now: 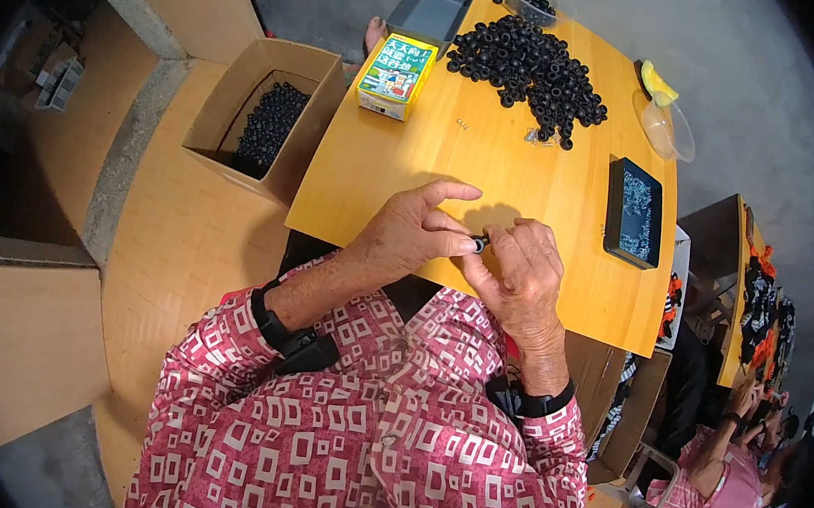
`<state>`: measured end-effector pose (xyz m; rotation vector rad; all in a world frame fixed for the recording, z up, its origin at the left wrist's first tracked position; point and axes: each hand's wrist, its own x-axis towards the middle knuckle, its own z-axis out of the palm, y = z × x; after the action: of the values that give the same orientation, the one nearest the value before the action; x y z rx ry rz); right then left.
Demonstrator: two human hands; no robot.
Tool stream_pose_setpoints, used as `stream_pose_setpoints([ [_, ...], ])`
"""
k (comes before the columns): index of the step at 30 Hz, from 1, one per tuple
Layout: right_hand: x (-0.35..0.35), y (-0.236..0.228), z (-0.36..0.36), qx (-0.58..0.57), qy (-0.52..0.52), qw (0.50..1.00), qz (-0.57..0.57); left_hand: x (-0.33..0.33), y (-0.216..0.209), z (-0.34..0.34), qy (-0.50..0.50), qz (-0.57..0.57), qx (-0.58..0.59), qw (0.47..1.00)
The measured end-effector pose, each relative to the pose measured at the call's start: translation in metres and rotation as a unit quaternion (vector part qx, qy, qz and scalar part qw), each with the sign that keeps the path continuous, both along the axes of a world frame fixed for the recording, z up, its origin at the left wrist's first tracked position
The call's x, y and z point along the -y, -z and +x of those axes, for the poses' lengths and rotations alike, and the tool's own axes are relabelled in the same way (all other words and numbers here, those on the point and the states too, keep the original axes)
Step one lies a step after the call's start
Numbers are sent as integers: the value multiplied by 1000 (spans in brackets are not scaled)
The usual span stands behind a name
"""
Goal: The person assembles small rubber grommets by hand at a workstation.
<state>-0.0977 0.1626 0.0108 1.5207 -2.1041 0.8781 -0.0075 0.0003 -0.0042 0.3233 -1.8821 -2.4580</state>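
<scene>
Tiny black ring (478, 245) sits between left hand (409, 232) and right hand (519, 275), both pinching it, by the bench's (387, 155) near edge.

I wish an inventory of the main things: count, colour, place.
Small ring: 1, black, between the hands
Table: 1, yellow, ahead
Loose rings: many, black, heaped on table
Carton: 1, mostly yellow, table's left
Deep tray: 1, grey, far left edge
Flat tray: 1, black, table's right
Bowl: 1, clear, far right edge
Cardboard box: 1, brown, left of table
Person: at least 1, pink clothing, lower right
Left hand: 1, bare, at ring
Right hand: 1, bare, at ring
</scene>
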Motion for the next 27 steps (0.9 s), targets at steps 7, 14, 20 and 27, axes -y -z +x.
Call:
stream_pose_setpoints([
  [7,0,3,2,16,-12,1000,19,0,-1,1,23,-38,4,999],
  [14,0,6,7,33,2,999,12,1,-2,1,23,-25,-1,999],
  [20,12,-3,11,24,4,1000,-7,8,5,-3,-58,-43,-34,997],
  [27,34,-4,16,38,-70,996,-28,-8,-11,-3,-38,7,-34,999],
])
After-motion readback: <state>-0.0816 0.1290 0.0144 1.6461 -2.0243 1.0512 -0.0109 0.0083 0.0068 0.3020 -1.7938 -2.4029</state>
